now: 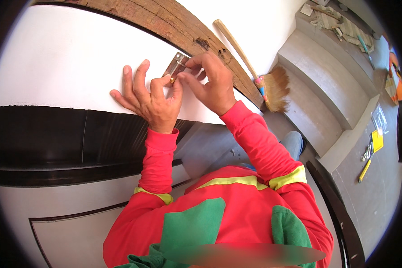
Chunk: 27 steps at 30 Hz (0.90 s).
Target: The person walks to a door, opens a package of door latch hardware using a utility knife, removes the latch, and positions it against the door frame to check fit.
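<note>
A small metal latch plate [175,64], shiny like a slide bolt, lies against a white panel [76,58] beside a brown wooden beam [165,22]. My left hand [154,98] pinches a small brass-coloured piece, perhaps a screw [172,80], at the plate's lower end between thumb and index finger. Its other fingers are spread over the panel. From the right, my right hand [214,82] has its thumb and fingertips drawn together at the latch's side. Whatever those fingertips hold is too small and covered to make out.
A broom [272,87] leans against the white wall right of the beam. Grey steps [317,76] rise beyond it. At the far right, a yellow-handled tool [365,169], a yellow card [377,141] and small metal parts lie on a grey surface. Dark shiny panelling [53,138] is below the white panel.
</note>
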{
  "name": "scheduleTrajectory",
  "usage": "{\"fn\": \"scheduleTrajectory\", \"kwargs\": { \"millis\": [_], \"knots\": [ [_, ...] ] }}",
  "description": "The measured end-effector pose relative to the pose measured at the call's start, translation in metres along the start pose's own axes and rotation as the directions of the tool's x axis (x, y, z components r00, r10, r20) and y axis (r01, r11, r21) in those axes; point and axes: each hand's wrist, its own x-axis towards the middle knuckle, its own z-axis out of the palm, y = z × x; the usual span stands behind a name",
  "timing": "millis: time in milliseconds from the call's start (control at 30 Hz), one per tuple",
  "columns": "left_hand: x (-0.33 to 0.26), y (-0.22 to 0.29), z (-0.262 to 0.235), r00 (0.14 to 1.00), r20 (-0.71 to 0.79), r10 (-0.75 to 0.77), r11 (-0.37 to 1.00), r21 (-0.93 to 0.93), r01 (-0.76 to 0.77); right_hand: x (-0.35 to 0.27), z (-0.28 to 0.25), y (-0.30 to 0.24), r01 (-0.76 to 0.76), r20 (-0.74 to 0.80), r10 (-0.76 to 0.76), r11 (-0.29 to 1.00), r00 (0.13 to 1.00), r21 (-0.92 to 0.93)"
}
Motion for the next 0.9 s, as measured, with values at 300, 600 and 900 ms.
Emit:
{"fn": "scheduleTrajectory", "kwargs": {
  "millis": [300, 600, 900],
  "knots": [
    [-0.002, -0.004, 0.001, 1.0, 0.014, -0.002, 1.0, 0.005, 0.002, 0.003, 0.0, -0.016, -0.038, 0.092, 0.056, 0.98, 0.994, -0.194],
    [-0.003, -0.006, 0.001, 1.0, 0.01, -0.001, 1.0, 0.012, 0.001, 0.004, 0.001, -0.01, -0.119, 0.092, 0.129, 0.986, 0.987, -0.116],
    [-0.003, -0.008, -0.002, 1.0, 0.025, 0.009, 1.0, 0.014, -0.009, 0.012, -0.001, 0.007, 0.128, -0.027, -0.141, 0.955, 0.99, -0.266]
  ]
}}
